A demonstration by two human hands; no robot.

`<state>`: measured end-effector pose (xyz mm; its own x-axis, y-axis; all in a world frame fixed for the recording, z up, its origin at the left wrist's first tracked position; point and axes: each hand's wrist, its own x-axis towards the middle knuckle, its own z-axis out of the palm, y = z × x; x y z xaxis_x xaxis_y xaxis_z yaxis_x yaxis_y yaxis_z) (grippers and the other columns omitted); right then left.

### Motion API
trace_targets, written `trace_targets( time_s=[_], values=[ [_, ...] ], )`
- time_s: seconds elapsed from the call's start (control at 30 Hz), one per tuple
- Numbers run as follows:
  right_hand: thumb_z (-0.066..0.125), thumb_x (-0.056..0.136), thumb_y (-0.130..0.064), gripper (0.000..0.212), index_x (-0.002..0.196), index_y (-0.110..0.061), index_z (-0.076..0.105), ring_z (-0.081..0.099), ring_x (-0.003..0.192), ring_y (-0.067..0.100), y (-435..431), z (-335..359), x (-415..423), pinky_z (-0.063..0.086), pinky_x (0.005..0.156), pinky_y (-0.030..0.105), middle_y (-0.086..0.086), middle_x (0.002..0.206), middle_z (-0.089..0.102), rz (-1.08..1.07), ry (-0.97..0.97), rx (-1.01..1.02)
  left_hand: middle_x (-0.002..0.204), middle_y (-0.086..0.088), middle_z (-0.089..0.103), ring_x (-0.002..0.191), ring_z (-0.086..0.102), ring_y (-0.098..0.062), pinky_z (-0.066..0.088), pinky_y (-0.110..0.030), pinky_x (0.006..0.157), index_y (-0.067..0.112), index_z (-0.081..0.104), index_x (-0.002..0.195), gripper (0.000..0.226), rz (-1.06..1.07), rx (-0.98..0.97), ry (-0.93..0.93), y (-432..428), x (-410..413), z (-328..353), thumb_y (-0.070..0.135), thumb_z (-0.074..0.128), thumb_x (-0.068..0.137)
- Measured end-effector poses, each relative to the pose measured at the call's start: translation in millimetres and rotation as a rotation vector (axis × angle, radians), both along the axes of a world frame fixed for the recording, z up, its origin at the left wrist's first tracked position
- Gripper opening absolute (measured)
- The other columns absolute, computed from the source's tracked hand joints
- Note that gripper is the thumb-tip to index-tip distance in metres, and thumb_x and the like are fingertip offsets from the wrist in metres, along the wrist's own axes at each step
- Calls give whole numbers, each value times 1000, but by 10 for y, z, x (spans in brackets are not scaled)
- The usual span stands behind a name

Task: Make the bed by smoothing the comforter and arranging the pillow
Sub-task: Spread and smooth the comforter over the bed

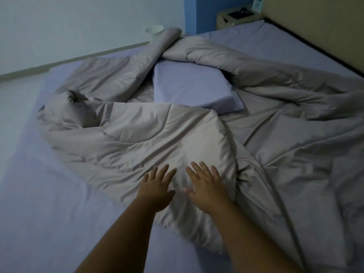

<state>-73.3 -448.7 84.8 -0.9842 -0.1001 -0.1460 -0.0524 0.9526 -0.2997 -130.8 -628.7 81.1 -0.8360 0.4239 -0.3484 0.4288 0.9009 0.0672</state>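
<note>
- While the comforter (157, 134) lies bunched and folded across the bed, the pillow (189, 89) is left near the middle, partly ringed by it.
- The left hand (157, 191) and right hand (206, 186) are spread flat, nothing gripped.
- Soft, light, slippery fabric is judged; an edge or corner is best taken.

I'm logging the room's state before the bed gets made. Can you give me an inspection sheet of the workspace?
Surface: bed sheet, lavender, bare along the near-left side.
Job's things: comforter, grey, bunched and folded over itself; pillow, lying mid-bed, partly ringed by comforter folds.
Clutter: white cup beyond the far edge of the bed.
Grippers: left hand and right hand, open, fingers spread, over the comforter.
Cables: nothing seen.
Surroundings: headboard at right; nightstand with dark item on top; pale wall.
</note>
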Motion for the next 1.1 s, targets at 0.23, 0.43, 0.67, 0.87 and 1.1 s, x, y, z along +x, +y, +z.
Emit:
trace_targets(
  time_s=[0.23, 0.43, 0.67, 0.87, 1.1],
  values=[
    [18, 83, -71, 79, 148, -29, 1, -5, 145, 16, -529, -779, 28, -10, 114, 43, -4, 159, 1, -119, 39, 138, 152, 10, -21, 143, -17, -22, -13, -41, 112, 44, -23, 134, 70, -300, 87, 64, -600, -251, -845, 67, 22, 86],
    [13, 76, -79, 88, 148, -28, 7, 6, 145, 16, -722, -1224, 191, -11, 115, 39, -3, 157, 12, -153, 61, 148, 155, 7, -3, 145, 0, -25, -9, -42, 113, 35, -2, 145, 79, -453, 158, 161, -802, -286, -1230, 75, 18, 79],
    [20, 89, -59, 66, 144, -24, 27, 28, 140, 19, -731, -1504, 174, 9, 115, 43, -1, 151, 33, -172, 149, 156, 148, -1, 37, 137, 34, -29, 18, -49, 111, 22, 30, 143, 69, -441, 243, 237, -744, -280, -1517, 62, 24, 87],
    [18, 92, -45, 58, 140, -20, 38, 34, 137, 21, -717, -1495, 155, 15, 113, 46, -2, 146, 42, -151, 140, 132, 152, 2, 27, 142, 22, -22, 15, -39, 117, 24, 22, 145, 74, -391, 232, 151, -708, -328, -1468, 65, 18, 84],
    [23, 97, -43, 51, 142, -21, 32, 23, 142, 19, -705, -1558, 131, -5, 114, 37, -4, 150, 34, -155, 155, 58, 151, -1, 24, 142, 17, -21, 4, -27, 115, 19, 25, 143, 77, -467, 211, 183, -876, -491, -1406, 65, 3, 86]
  ],
)
